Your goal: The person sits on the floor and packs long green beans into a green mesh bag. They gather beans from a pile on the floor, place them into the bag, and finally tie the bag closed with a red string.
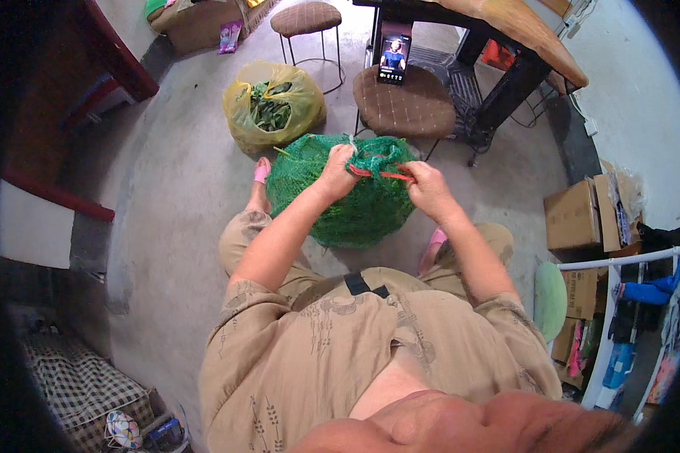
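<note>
A full green mesh sack [345,209] stands on the floor between my feet, with green leafy stuff showing dimly through the net. My left hand [340,170] is closed on the gathered neck of the sack. A red cord [394,175] runs across the bunched mesh, and my right hand [428,184] pinches its far end. What lies under my left palm is hidden. Beyond the sack, to the left, a yellow plastic bag [311,107] stands with its top partly open and green leaves [270,107] inside.
A padded stool [405,105] with a lit phone [394,58] on it stands just beyond the sack. Another round stool [306,20] is farther back, beside a wood-topped table [510,25]. Cardboard boxes [571,215] and a white rack [623,259] stand at the right.
</note>
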`<state>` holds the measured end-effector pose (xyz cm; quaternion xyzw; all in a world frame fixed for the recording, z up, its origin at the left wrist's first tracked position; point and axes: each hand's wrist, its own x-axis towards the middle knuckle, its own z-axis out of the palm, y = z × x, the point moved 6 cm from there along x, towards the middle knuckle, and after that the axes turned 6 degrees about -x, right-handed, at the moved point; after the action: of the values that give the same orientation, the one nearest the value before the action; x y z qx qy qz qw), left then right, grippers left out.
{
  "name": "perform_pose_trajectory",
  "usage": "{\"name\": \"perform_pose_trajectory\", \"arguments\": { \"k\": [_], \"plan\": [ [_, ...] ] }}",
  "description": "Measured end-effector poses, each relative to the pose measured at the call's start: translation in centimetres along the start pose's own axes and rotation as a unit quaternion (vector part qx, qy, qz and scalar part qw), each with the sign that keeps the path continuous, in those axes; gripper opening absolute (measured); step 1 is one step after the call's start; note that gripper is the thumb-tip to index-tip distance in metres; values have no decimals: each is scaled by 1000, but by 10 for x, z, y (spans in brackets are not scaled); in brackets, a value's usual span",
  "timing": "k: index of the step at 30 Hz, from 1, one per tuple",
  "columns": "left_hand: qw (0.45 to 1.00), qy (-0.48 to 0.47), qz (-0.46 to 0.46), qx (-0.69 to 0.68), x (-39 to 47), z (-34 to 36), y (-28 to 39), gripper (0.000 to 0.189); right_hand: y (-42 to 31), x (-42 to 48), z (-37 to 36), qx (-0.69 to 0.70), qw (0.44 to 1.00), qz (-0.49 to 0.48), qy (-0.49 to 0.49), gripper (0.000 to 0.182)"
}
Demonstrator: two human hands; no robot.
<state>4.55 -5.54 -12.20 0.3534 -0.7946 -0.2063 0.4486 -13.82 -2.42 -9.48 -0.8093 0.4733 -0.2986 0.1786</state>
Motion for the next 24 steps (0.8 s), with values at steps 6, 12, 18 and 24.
{"name": "perform_pose_trajectory", "arguments": {
  "k": [6,12,18,24],
  "plan": [
    [999,-24,38,11,11,-18,25,19,25,-46,-55,366,866,239,-244,13],
    [971,-110,118,178,21,-32,61,22,129,-50,-89,331,866,330,-176,13],
    [878,-227,306,291,45,9,110,20,238,80,-98,-54,978,173,-105,29],
    [859,-297,263,323,36,47,98,42,-48,216,39,-246,936,-58,-246,25]
  ]
}}
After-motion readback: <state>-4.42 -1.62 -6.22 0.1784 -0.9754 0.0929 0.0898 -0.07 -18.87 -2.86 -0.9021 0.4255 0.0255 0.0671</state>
